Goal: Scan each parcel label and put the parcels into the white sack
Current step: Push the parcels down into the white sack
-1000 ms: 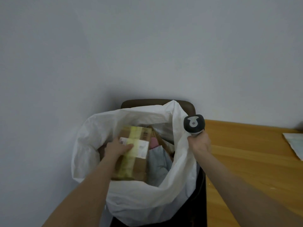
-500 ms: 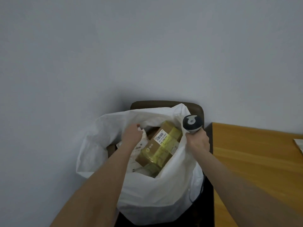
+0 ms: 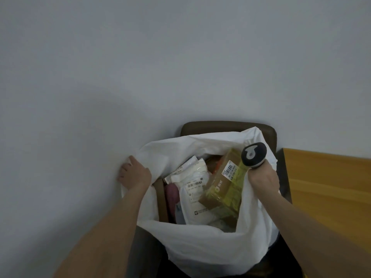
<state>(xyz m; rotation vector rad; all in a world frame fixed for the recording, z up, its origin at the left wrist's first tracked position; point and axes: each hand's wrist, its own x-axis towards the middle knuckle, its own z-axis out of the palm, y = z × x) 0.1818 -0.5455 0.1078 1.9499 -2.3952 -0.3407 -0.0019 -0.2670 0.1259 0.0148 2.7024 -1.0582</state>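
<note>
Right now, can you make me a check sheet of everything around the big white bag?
Surface: wooden table to the right of the sack.
Job's things: white sack open against a brown chair; taped cardboard box and white mailer inside, labels showing.
Clutter: nothing seen.
Hands: left hand grips the sack's left rim; right hand holds the scanner and the right rim.
Cables: nothing seen.
Surroundings: plain wall behind.

Dim, flat indoor light; soft shadow on the wall, wide-angle bending at edges, slight softness throughout.
</note>
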